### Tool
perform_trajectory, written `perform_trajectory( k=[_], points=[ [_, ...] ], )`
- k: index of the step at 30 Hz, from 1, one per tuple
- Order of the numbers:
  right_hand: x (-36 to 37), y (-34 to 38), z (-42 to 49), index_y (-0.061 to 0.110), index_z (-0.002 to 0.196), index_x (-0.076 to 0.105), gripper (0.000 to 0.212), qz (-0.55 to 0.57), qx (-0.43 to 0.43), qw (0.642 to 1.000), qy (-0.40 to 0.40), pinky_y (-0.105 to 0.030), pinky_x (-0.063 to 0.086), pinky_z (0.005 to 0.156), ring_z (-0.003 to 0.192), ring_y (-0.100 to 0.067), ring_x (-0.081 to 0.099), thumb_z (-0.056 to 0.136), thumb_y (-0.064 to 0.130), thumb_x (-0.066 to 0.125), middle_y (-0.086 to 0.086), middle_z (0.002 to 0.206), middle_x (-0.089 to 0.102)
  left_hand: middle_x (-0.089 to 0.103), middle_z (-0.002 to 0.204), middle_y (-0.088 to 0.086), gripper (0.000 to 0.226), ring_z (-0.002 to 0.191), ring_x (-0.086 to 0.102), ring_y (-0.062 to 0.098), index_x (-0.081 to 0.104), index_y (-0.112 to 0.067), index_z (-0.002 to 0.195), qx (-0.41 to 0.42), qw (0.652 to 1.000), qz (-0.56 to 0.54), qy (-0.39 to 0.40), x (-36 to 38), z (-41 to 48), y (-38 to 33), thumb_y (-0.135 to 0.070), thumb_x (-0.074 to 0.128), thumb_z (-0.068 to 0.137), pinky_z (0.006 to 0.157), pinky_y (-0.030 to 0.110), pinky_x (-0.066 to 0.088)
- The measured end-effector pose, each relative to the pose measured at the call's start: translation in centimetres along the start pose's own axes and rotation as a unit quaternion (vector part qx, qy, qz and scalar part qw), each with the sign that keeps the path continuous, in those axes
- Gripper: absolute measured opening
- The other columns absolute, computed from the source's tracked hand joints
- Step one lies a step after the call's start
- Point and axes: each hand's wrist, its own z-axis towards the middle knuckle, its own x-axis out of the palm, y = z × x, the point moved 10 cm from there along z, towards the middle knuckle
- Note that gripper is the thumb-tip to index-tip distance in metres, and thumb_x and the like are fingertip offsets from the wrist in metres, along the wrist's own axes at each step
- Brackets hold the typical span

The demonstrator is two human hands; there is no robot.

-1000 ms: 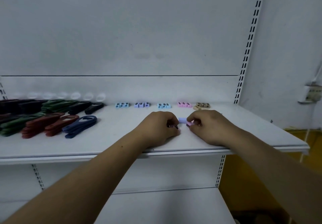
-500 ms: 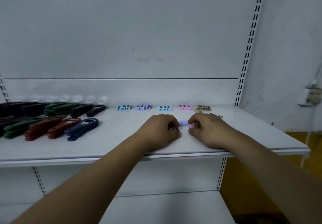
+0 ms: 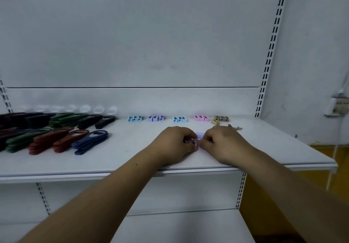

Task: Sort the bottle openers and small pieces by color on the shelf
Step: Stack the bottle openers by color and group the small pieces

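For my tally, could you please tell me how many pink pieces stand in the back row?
3 pink pieces in one row: left, middle, right, between blue pieces and tan pieces; hands may hide more.

Shelf (image 3: 122, 157) bears bottle openers (image 3: 90, 140) and small pieces (image 3: 179, 119).

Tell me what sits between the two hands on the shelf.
In the head view, small lilac and pink pieces, pinched by the left hand and right hand.

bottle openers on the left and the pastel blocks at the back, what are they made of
Bottle openers: probably plastic or rubber-coated, matte; the red, green, navy and black surfaces show no glare. Whether the cut-outs hold metal is too dim to tell. Pastel blocks: likely moulded plastic, smooth, with even colour.
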Motion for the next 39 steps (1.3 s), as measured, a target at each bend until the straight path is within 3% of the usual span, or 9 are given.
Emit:
perform_trajectory(
  k=[2, 6, 10, 13, 18, 25, 30, 34, 39],
  points=[
    [0.1, 0.5, -0.2, 0.031, 0.056, 0.045, 0.04, -0.005, -0.016, 1.0, -0.004, -0.04, 0.045, 0.08, 0.082, -0.02, 0.051, 0.095, 0.04, 0.046, 0.006, 0.074, 0.052, 0.067, 0.105, -0.007, 0.025, 0.086, 0.054, 0.006, 0.068, -0.026, 0.112, -0.004, 1.0, -0.002, 0.001, 0.0, 0.1, 0.1, -0.032, 0.063, 0.088, 0.074, 0.017, 0.039],
    [0.0, 0.1, -0.2, 0.02, 0.089, 0.071, 0.029, 0.017, -0.041, 0.999, 0.005, -0.032, 0.041, 0.079, 0.093, -0.017, 0.053, 0.096, 0.032, 0.046, 0.014, 0.085, 0.055, 0.06, 0.086, -0.015, 0.018, 0.075, 0.053, 0.002, 0.069, -0.028, 0.103, -0.009, 1.0, -0.005, -0.003, 0.0, 0.2, 0.4, -0.035, 0.064, 0.087, 0.061, 0.005, 0.035],
    [-3.4, -7.2, 0.9, 0.017, 0.114, 0.068, 0.029, 0.133, 0.091, 0.984, -0.079, -0.026, 0.042, 0.082, 0.099, -0.019, 0.059, 0.096, 0.013, 0.045, -0.002, 0.117, 0.063, 0.058, 0.08, -0.025, 0.015, 0.076, 0.054, -0.001, 0.069, -0.024, 0.1, -0.003, 1.0, -0.018, 0.002, 0.1, 0.2, 0.3, -0.032, 0.064, 0.088, 0.061, 0.003, 0.037],
    [-2.1, -10.6, 1.3, 0.02, 0.127, 0.06, 0.038, 0.127, 0.138, 0.982, -0.006, -0.024, 0.038, 0.082, 0.101, -0.016, 0.054, 0.096, 0.008, 0.042, -0.003, 0.128, 0.059, 0.051, 0.069, -0.034, 0.016, 0.072, 0.052, -0.005, 0.068, -0.022, 0.097, -0.004, 1.0, -0.024, 0.002, 0.2, 0.2, 0.3, -0.034, 0.065, 0.087, 0.058, 0.002, 0.036],
    [-1.1, -9.9, 1.5, 0.026, 0.126, 0.061, 0.036, 0.139, 0.114, 0.984, 0.012, -0.023, 0.036, 0.085, 0.104, -0.01, 0.05, 0.091, 0.034, 0.055, 0.006, 0.131, 0.057, 0.043, 0.051, -0.048, 0.019, 0.061, 0.048, -0.022, 0.066, -0.012, 0.093, -0.002, 0.999, -0.046, 0.013, 0.5, 0.2, 0.2, -0.03, 0.067, 0.087, 0.055, -0.001, 0.034],
    [-0.5, -6.1, 3.4, 0.03, 0.078, 0.062, 0.02, -0.051, 0.086, 0.993, 0.058, -0.029, 0.039, 0.072, 0.089, -0.018, 0.055, 0.085, 0.048, 0.06, 0.006, 0.093, 0.062, 0.053, 0.076, -0.018, 0.021, 0.079, 0.051, 0.006, 0.066, -0.023, 0.091, -0.026, 0.999, 0.002, -0.018, 0.0, 0.3, 0.7, -0.043, 0.064, 0.087, 0.062, 0.012, 0.036],
    [-0.5, -4.6, 3.4, 0.02, 0.084, 0.062, 0.016, -0.02, 0.054, 0.997, 0.048, -0.027, 0.04, 0.061, 0.077, -0.015, 0.055, 0.089, 0.034, 0.06, 0.004, 0.082, 0.065, 0.057, 0.082, -0.012, 0.022, 0.081, 0.052, 0.009, 0.066, -0.021, 0.094, -0.027, 0.999, 0.007, -0.024, -0.2, 0.1, 0.8, -0.043, 0.063, 0.087, 0.065, 0.013, 0.037],
    [-2.8, -3.3, 2.0, 0.019, 0.112, 0.058, 0.022, 0.04, -0.007, 0.996, -0.078, -0.025, 0.033, 0.072, 0.087, -0.014, 0.048, 0.092, 0.029, 0.058, 0.001, 0.103, 0.058, 0.059, 0.085, -0.011, 0.021, 0.082, 0.053, 0.01, 0.065, -0.022, 0.093, -0.026, 0.999, 0.006, -0.025, -0.2, 0.1, 0.8, -0.042, 0.063, 0.087, 0.065, 0.016, 0.037],
    [-1.4, 0.3, -0.9, 0.02, 0.118, 0.059, 0.027, -0.029, -0.083, 0.995, -0.053, -0.026, 0.034, 0.077, 0.1, -0.016, 0.049, 0.095, 0.033, 0.052, 0.004, 0.104, 0.052, 0.065, 0.097, -0.005, 0.022, 0.085, 0.054, 0.012, 0.066, -0.022, 0.096, -0.031, 0.999, 0.011, -0.016, -0.1, 0.2, 0.7, -0.042, 0.064, 0.087, 0.07, 0.024, 0.041]
  ],
)
